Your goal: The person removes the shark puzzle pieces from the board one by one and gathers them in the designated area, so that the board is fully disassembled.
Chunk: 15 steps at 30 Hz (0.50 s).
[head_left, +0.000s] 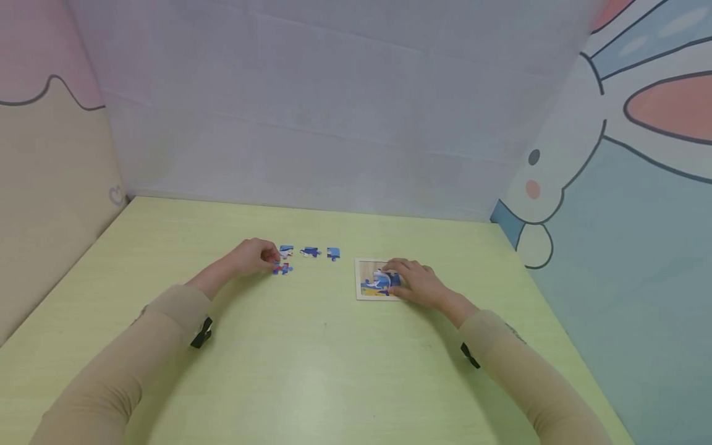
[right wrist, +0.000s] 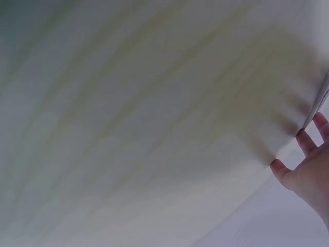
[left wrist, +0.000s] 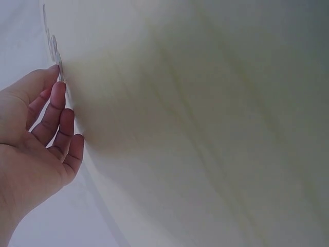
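On the left of the table in the head view, my left hand [head_left: 253, 256] has its thumb and index finger at the edge of a red-and-blue jigsaw piece [head_left: 283, 269]. The left wrist view shows that hand [left wrist: 38, 118] pinching the thin piece, its other fingers loosely bent. My right hand [head_left: 417, 284] rests over the right part of a square puzzle tray [head_left: 358, 281] with a pale rim. Blue, white and yellow jigsaw pieces [head_left: 369, 290] fill the tray's lower part; bare wood shows at its upper left. Fingers of the right hand [right wrist: 311, 167] are spread, hiding the tray's right side.
Three loose jigsaw pieces lie in a row behind the left hand: a blue-and-white one [head_left: 286, 250], a dark blue one [head_left: 310, 252] and a lighter blue one [head_left: 333, 253]. A white sheet [head_left: 311, 123] hangs behind the table [head_left: 311, 364]. Painted walls flank both sides.
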Motion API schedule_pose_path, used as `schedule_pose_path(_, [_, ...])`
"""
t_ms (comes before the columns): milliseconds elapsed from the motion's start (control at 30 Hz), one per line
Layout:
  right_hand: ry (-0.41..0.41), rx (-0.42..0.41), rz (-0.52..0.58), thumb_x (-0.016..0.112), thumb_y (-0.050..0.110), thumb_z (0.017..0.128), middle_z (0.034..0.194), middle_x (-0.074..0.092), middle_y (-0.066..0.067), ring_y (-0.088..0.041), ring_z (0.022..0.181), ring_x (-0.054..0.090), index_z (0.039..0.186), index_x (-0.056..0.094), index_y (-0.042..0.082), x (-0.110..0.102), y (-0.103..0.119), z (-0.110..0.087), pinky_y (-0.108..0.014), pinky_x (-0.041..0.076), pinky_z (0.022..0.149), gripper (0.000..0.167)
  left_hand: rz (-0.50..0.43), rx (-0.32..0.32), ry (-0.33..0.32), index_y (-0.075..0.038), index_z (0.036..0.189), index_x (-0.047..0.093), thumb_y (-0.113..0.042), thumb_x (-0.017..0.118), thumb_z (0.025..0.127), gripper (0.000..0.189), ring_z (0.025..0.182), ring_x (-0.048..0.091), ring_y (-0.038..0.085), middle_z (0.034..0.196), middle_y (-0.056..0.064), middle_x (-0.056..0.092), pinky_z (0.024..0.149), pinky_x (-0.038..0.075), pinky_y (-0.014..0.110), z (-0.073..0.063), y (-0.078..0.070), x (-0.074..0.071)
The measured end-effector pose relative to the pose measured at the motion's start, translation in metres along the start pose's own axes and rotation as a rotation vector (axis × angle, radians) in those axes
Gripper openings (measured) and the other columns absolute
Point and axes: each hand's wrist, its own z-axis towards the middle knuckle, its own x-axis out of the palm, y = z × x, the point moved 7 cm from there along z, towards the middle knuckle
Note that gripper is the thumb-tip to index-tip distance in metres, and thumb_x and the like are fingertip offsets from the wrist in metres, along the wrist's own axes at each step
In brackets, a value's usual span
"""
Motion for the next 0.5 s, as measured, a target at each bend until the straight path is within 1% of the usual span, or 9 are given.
schedule_pose_path(133, [-0.012, 0.006, 0.008, 0.059, 0.040, 0.092, 0.150, 0.032, -0.010, -0.037, 0.135, 0.031, 0.140, 0.041, 0.020, -0.002, 0.000, 0.000, -0.064, 0.026, 0.102, 0.055, 0.006, 0.000, -0.012, -0.006, 0.090, 0.063, -0.011, 0.069, 0.085, 0.010, 0.076, 0.052, 0.017, 0.081, 0.004, 0.061, 0.069, 0.044, 0.028, 0.002, -0.001, 0.001])
schedule_pose_path(233, [-0.032, 0.004, 0.005, 0.062, 0.038, 0.090, 0.151, 0.029, -0.013, -0.039, 0.136, 0.028, 0.140, 0.041, 0.014, -0.003, 0.000, 0.001, -0.064, 0.027, 0.102, 0.058, 0.012, 0.002, -0.020, -0.005, 0.091, 0.063, -0.010, 0.069, 0.085, 0.010, 0.076, 0.052, 0.017, 0.082, 0.004, 0.061, 0.069, 0.045, 0.028, 0.004, -0.004, 0.000])
schedule_pose_path(400, [-0.050, 0.013, -0.014, 0.063, 0.041, 0.089, 0.150, 0.031, -0.014, -0.037, 0.137, 0.028, 0.139, 0.044, 0.010, 0.000, -0.002, 0.002, -0.060, 0.028, 0.104, 0.062, 0.007, 0.004, -0.025, -0.005, 0.094, 0.062, -0.011, 0.068, 0.085, 0.012, 0.072, 0.051, 0.017, 0.082, 0.004, 0.061, 0.066, 0.044, 0.029, 0.006, -0.015, -0.001])
schedule_pose_path(433, [-0.049, 0.016, -0.016, 0.062, 0.042, 0.089, 0.150, 0.031, -0.014, -0.037, 0.137, 0.028, 0.139, 0.044, 0.010, 0.000, -0.003, 0.002, -0.059, 0.027, 0.105, 0.062, 0.010, 0.013, -0.027, -0.005, 0.094, 0.062, -0.011, 0.069, 0.085, 0.013, 0.072, 0.051, 0.017, 0.082, 0.003, 0.061, 0.067, 0.044, 0.030, 0.007, -0.019, -0.001])
schedule_pose_path(500, [-0.048, 0.019, -0.016, 0.061, 0.043, 0.089, 0.150, 0.032, -0.014, -0.036, 0.137, 0.028, 0.139, 0.044, 0.009, 0.001, -0.004, 0.002, -0.059, 0.027, 0.105, 0.063, 0.034, 0.051, -0.041, -0.004, 0.094, 0.063, -0.012, 0.069, 0.084, 0.014, 0.073, 0.053, 0.017, 0.082, 0.002, 0.063, 0.079, 0.045, 0.036, 0.007, -0.029, -0.002])
